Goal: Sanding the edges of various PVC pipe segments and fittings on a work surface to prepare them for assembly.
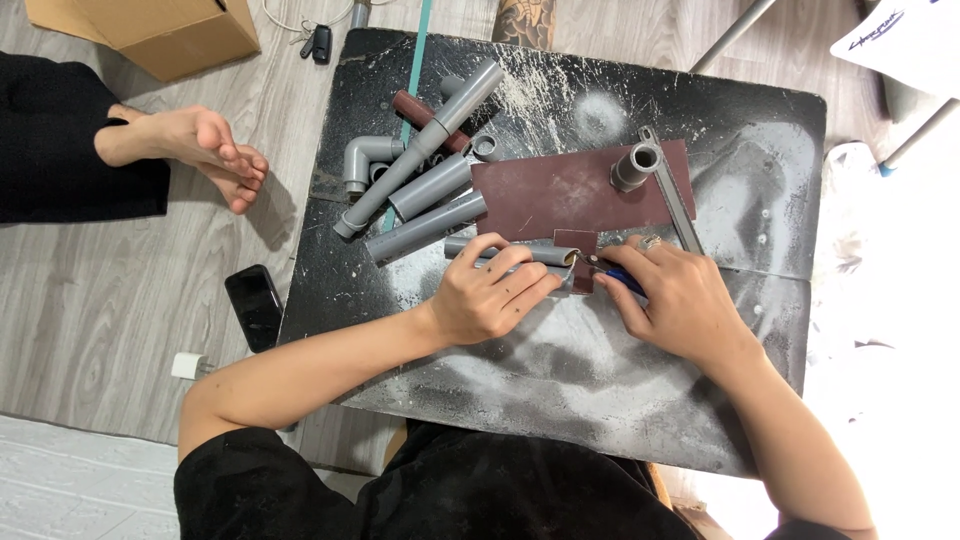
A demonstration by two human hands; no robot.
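Seen from the head camera, the left hand (490,295) lies curled over a grey pipe (520,252) that rests flat near the middle of the dusty black table (600,390), fingers wrapped across its top and pressing it down. At the pipe's right end a small strip of brown sandpaper (580,262) is folded round the tube. The right hand (675,295) is closed on a blue-handled tool (622,280) whose tip meets that strip; what kind of tool it is cannot be told. Just beyond the hands lies a large brown sandpaper sheet (560,190), with a short grey pipe stub (634,166) standing upright on it and a metal ruler (672,195) slanting along its right edge. To the left is a heap of grey pipes and elbows (415,175). On the wooden floor sit a tan cardboard box (160,30) at top left, a black phone (254,305) beside the table, and a small white charger (187,366). Another person's bare foot (205,150) rests at left.
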